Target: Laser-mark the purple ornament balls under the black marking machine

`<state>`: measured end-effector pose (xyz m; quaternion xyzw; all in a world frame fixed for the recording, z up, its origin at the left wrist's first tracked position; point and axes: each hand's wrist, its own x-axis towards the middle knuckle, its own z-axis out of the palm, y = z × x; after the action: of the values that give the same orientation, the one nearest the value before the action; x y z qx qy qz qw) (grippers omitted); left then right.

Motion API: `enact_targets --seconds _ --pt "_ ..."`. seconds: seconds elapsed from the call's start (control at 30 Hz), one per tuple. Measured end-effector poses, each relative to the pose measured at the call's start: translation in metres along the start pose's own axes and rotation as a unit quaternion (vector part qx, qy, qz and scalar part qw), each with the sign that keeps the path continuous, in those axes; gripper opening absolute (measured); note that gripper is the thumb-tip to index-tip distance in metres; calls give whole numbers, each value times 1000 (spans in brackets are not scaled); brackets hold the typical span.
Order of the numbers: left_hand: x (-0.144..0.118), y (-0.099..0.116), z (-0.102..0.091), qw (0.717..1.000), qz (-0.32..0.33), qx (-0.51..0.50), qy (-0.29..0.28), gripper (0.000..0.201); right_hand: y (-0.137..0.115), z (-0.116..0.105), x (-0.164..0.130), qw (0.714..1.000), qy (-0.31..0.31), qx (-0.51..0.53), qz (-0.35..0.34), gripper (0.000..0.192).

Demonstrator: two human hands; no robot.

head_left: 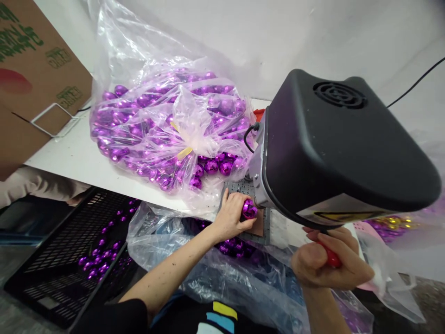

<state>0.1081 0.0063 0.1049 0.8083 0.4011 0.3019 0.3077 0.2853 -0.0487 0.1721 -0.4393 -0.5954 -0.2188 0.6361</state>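
Note:
My left hand (232, 215) is closed round a shiny purple faceted ball (249, 209), fingers on its left and thumb below. The ball is at the lower front edge of a black-hooded machine (323, 139), above a grey slotted metal base (262, 227). What the machine does where it meets the ball is hidden by the hood. Under the hood's right side, my right hand (330, 262) is wrapped round a red handle (329, 255); only part of the handle shows between thumb and fingers.
A tied clear bag (139, 125) full of purple balls covers much of the white table (69, 153). More balls lie in a plastic-lined container (236, 248) below the edge and a black crate (59, 260). A cardboard box (45, 93) stands left. Another person's sleeve (31, 185) shows beneath it.

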Motion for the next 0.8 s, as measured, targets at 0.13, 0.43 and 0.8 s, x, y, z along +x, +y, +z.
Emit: enact_targets --seconds 0.13,0.43,0.8 --pt "1 3 -2 1000 -11 -18 0 46 2 -5 -4 1000 -11 -16 1 6" --pt "3 8 -6 997 -36 -62 -4 41 1 -18 -12 997 -55 -46 20 6" --pt "2 7 -4 998 -24 -57 14 40 1 -18 -16 997 -76 -9 33 5"
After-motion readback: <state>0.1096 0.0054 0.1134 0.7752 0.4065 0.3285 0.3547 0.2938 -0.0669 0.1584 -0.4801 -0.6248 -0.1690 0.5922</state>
